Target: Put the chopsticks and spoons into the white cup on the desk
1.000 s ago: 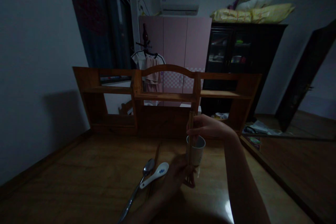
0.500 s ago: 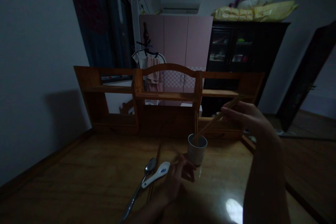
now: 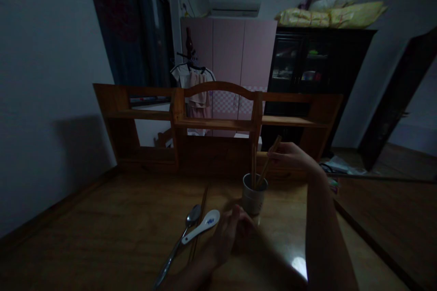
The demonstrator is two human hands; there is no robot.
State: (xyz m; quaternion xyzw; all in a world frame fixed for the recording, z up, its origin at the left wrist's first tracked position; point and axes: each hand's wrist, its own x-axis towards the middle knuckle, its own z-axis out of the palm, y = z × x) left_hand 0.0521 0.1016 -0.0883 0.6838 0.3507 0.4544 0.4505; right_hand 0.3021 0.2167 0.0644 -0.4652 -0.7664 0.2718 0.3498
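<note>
My right hand (image 3: 290, 155) pinches the upper ends of wooden chopsticks (image 3: 269, 163), their lower ends inside the white cup (image 3: 253, 199). More sticks, apparently chopsticks too, stand upright in the cup's left side. In front of the cup, my left hand (image 3: 235, 227) is low over the table with its fingers curled together; what they hold, if anything, is hidden. Just left of that hand lies a white ceramic spoon (image 3: 205, 226) with a blue mark in its bowl. A long-handled metal spoon (image 3: 182, 236) lies beside it. A thin dark stick (image 3: 204, 200) lies partly beneath the ceramic spoon.
The wooden table (image 3: 112, 227) has a shelf unit (image 3: 218, 123) along its back edge. A white wall (image 3: 51, 100) rises on the left. Plastic bags and other items (image 3: 344, 166) lie beyond the table's right side. The room is dim, with wardrobes behind.
My right hand has moved left and slightly down, bringing the chopsticks to a steeper angle in the cup. My left hand stays near the cup, its fingers drawn closer together.
</note>
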